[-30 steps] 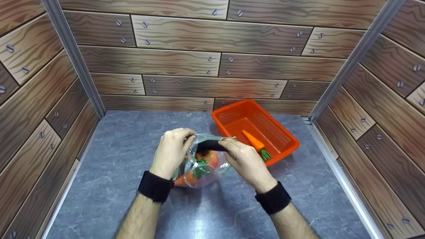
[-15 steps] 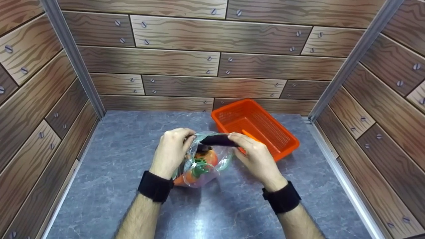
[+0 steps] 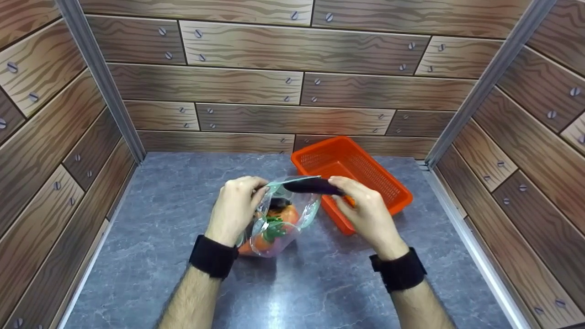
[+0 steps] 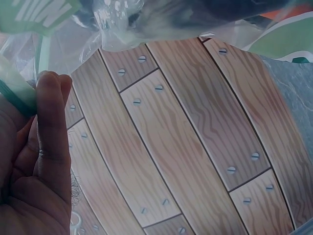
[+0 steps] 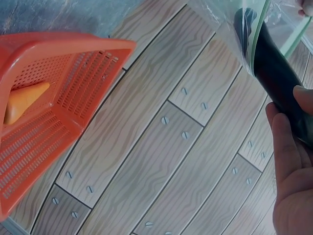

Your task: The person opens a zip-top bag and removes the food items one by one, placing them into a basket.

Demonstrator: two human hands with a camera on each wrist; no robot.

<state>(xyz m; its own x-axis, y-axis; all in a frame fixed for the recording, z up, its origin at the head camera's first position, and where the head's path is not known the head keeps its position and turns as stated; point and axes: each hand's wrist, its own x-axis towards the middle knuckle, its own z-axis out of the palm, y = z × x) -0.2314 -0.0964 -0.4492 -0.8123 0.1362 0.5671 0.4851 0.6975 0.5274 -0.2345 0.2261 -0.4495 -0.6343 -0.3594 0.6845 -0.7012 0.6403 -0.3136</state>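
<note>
Visibly, a thin, creased clear bag is pinched at its rim by the left hand's fingers. A smooth, glossy, dark eggplant is gripped by the right hand's fingers, its far end within the bag's mouth. A tapered orange carrot inside the perforated plastic basket is shown plainly by the right wrist view, but mostly hidden in the head view.
</note>
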